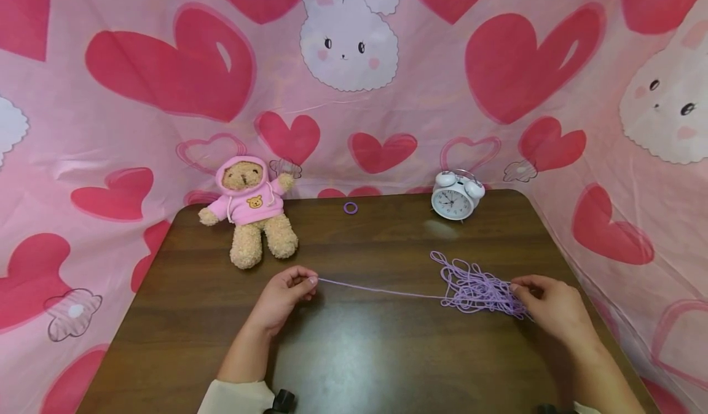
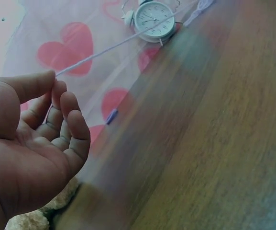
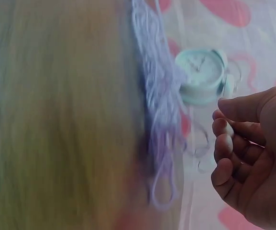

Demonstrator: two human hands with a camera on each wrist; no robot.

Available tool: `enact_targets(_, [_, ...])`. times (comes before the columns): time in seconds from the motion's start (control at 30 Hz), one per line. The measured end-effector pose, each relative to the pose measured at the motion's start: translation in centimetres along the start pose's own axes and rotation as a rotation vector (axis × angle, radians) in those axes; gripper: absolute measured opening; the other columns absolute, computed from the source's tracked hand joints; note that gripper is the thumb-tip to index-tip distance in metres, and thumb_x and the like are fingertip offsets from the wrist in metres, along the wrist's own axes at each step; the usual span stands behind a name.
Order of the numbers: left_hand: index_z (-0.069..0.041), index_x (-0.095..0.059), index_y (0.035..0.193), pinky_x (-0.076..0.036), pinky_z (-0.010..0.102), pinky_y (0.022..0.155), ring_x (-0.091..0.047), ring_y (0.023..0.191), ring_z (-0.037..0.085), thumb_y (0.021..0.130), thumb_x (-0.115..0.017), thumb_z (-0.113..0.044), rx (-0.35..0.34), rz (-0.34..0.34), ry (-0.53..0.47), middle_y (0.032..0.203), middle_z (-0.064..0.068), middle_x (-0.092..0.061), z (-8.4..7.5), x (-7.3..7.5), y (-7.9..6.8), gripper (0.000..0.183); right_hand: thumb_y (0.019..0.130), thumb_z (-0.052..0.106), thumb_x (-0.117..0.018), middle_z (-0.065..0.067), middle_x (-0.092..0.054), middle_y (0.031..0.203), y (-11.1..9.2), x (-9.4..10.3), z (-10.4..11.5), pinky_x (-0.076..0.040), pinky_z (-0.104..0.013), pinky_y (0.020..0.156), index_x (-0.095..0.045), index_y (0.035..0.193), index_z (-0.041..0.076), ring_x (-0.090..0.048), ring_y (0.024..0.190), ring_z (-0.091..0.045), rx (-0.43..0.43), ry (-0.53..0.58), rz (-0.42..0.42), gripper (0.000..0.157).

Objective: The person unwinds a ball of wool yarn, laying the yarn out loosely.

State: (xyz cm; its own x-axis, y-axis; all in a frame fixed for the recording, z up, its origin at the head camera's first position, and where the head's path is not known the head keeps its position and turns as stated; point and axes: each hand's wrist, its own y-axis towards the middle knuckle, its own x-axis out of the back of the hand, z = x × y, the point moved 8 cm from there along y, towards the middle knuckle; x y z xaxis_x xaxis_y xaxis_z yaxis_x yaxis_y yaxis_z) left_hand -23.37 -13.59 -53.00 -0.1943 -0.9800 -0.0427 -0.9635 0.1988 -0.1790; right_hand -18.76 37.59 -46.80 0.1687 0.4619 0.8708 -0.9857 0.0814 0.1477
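In the head view my left hand [image 1: 284, 294] pinches the end of a thin purple cord [image 1: 381, 290] between thumb and forefinger. The cord runs taut to the right, into a tangled pile [image 1: 478, 288] of the same cord on the table. The left wrist view shows the pinched end at the fingertips of that hand [image 2: 42, 129]. My right hand [image 1: 555, 306] is at the right edge of the pile. In the right wrist view its fingers are loosely curled, with thumb and forefinger close together. No cord shows between them there, and the pile [image 3: 159, 81] appears apart from the hand.
A teddy bear [image 1: 254, 211] in a pink hoodie lies at the back left of the brown table [image 1: 354, 352]. A purple ring [image 1: 351, 207] lies near the back edge. A white alarm clock [image 1: 456, 196] stands at back right. Pink heart-patterned cloth [image 1: 415, 113] surrounds the table.
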Motion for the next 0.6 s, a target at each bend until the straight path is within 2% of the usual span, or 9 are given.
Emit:
enact_targets(0.17, [0.008, -0.063, 0.113, -0.056, 0.037, 0.084, -0.062, 0.088, 0.024, 0.099, -0.070, -0.010, -0.003, 0.008, -0.005, 0.093, 0.010, -0.065, -0.1, -0.2, 0.1, 0.024, 0.094, 0.025, -0.076, -0.006, -0.076, 0.091, 0.4, -0.7, 3.3, -0.045, -0.034, 0.061, -0.080, 0.101, 0.013, -0.056, 0.071, -0.016, 0.061, 0.040, -0.030, 0.014])
enact_targets(0.43, [0.006, -0.063, 0.112, -0.056, 0.038, 0.084, -0.062, 0.089, 0.026, 0.100, -0.069, -0.010, -0.015, 0.014, -0.019, 0.095, 0.014, -0.064, -0.5, -0.6, 0.2, 0.021, 0.090, 0.017, -0.079, -0.003, -0.075, 0.091, 1.3, -2.7, 7.4, -0.047, -0.033, 0.063, -0.081, 0.099, 0.013, -0.058, 0.073, -0.015, 0.135, 0.103, -0.030, 0.010])
enact_targets(0.6, [0.006, -0.063, 0.112, -0.056, 0.040, 0.085, -0.061, 0.089, 0.027, 0.100, -0.068, -0.009, -0.030, 0.018, -0.032, 0.095, 0.013, -0.063, -1.2, -0.9, 0.2, 0.020, 0.090, 0.016, -0.081, 0.006, -0.069, 0.085, 1.7, -5.3, 10.3, -0.046, -0.028, 0.061, -0.080, 0.099, 0.012, -0.055, 0.069, -0.009, 0.230, 0.156, 0.042, 0.010])
